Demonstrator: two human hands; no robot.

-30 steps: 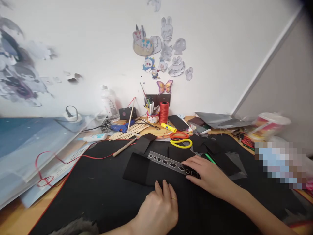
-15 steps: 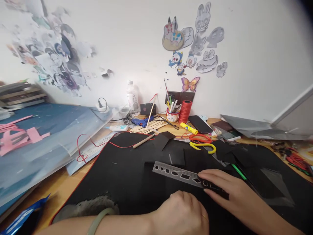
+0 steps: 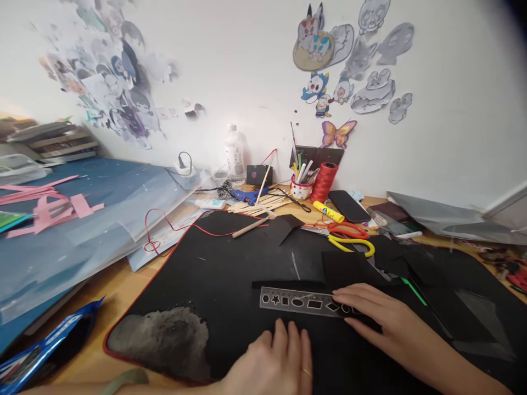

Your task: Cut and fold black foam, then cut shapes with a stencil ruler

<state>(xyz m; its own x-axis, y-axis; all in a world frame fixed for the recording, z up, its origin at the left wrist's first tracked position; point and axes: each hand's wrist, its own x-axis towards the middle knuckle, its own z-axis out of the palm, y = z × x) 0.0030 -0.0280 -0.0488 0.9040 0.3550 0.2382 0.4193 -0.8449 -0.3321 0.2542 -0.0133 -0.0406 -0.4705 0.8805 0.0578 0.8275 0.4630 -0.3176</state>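
A clear stencil ruler [image 3: 304,302] with cut-out shapes lies on the black mat [image 3: 222,269]. My right hand [image 3: 379,318] holds its right end, with the thumb at the lower edge and the fingers over the upper edge. Below the ruler, my left hand [image 3: 275,356] rests palm down, its fingers stretched toward the ruler and nothing visible in them. A ring and a pale green bangle are on that arm. Just above the ruler runs a thin black strip [image 3: 284,285]. Black paper [image 3: 341,267] sits behind the right hand's fingertips.
Scissors [image 3: 349,244] with yellow and orange handles, a green cutter [image 3: 415,291], a wooden stick [image 3: 250,227] and a yellow glue stick [image 3: 328,212] lie beyond. Farther back are a red thread spool [image 3: 324,182], a pen cup [image 3: 301,187] and a phone [image 3: 349,206]. A blue packet [image 3: 49,343] is at left.
My left hand has shifted left, and its curled fingers have straightened. The ruler has turned closer to level under my right hand. The camera view has moved.
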